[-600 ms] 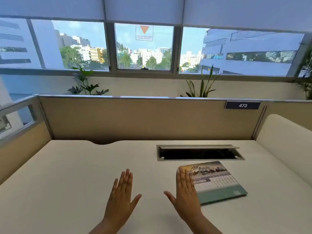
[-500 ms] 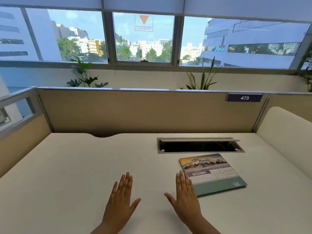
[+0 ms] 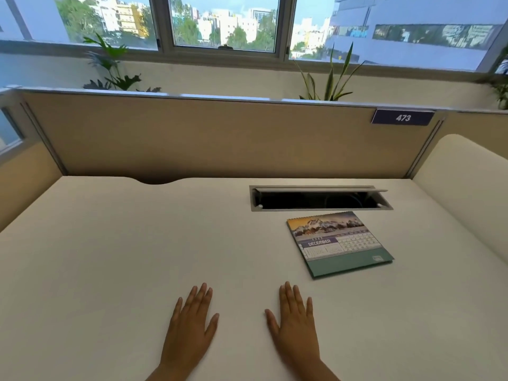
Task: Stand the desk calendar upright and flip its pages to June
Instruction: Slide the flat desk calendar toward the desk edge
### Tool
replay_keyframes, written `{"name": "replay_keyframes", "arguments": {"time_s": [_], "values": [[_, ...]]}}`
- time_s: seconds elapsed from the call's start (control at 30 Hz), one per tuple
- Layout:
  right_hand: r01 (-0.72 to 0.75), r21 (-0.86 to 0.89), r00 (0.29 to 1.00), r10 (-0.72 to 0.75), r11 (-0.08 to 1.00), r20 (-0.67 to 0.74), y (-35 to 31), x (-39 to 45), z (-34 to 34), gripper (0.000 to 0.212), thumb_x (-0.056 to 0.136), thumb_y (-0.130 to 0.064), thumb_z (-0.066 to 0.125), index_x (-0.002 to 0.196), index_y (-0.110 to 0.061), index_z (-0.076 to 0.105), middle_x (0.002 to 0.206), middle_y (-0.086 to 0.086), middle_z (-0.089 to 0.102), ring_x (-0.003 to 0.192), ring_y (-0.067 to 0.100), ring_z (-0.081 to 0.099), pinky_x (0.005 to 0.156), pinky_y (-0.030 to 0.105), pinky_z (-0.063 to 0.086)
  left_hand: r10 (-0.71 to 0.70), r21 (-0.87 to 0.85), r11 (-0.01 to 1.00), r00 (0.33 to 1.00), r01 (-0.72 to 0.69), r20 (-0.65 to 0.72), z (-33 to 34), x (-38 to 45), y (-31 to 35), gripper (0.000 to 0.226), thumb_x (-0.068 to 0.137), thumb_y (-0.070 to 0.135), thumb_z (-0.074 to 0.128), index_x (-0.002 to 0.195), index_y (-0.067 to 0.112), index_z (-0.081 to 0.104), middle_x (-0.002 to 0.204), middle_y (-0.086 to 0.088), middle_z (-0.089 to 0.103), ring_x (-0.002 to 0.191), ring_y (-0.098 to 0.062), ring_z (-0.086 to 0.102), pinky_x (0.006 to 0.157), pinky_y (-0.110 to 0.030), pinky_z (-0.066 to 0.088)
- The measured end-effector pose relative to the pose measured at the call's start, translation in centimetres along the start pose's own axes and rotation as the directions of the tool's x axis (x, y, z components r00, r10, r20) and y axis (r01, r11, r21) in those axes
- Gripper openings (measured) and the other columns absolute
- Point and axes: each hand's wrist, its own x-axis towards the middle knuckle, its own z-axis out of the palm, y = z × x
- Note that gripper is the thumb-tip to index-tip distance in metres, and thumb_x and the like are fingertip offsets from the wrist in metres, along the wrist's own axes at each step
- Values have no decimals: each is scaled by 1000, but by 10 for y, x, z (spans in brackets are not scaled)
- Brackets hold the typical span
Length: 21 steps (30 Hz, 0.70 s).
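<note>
On the pale desk [image 3: 115,257] I see the desk calendar [image 3: 338,244] lying flat, showing December, just in front of the open cable slot [image 3: 320,198]. My left hand [image 3: 189,329] and right hand [image 3: 295,328] lie palm-down near me, fingers spread and holding nothing, both apart from it.

Bright daylight pours in through the windows [image 3: 224,23] at the far side, leaving the tabletop [image 3: 110,257] evenly and softly lit, with only faint shadows beside the left hand [image 3: 189,328] and right hand [image 3: 295,325] and a thin dark edge under the desk calendar [image 3: 339,243]. The wide-angle lens bows the partition [image 3: 192,133] and bends the window frames outward toward the edges. The far corners are slightly smeared, the small calendar grid print is too soft to read, and there is no harsh glare.
</note>
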Motion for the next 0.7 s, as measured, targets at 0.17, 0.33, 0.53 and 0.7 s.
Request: {"name": "replay_keyframes", "arguments": {"time_s": [0.17,0.33,0.53,0.7], "values": [[16,46,998,-13,999,-57,-3,0,3,58,75,-45,56,119,-8,62,126,5,63,116,24,58,107,32,0,-24,2,1000,999,24,25,0,0,0,77,91,47,-1,121,11,59,128,-4,61,128,-9,26,109,-20,-4],[27,212,1000,-28,977,-2,2,4,5,57,90,-44,39,141,-18,33,152,-2,27,142,21,18,107,23,-20,-36,2,999,999,36,29,2,3,0,76,91,46,0,120,11,60,127,-5,61,124,-18,48,110,-20,-3],[126,57,975,-113,990,-189,22,32,-8,54,79,-37,55,128,-15,52,142,9,45,132,32,40,113,43,14,-21,2,1000,999,21,35,0,3,0,74,91,44,0,120,11,61,127,-4,62,126,-17,42,110,-20,-4],[-221,-53,974,223,974,44,68,83,-28,75,87,-57,34,146,-19,9,157,12,5,143,37,4,114,56,8,-23,-13,1000,998,24,60,3,5,-2,74,91,44,1,119,12,61,126,-4,63,122,-10,33,111,-20,-5]]}}
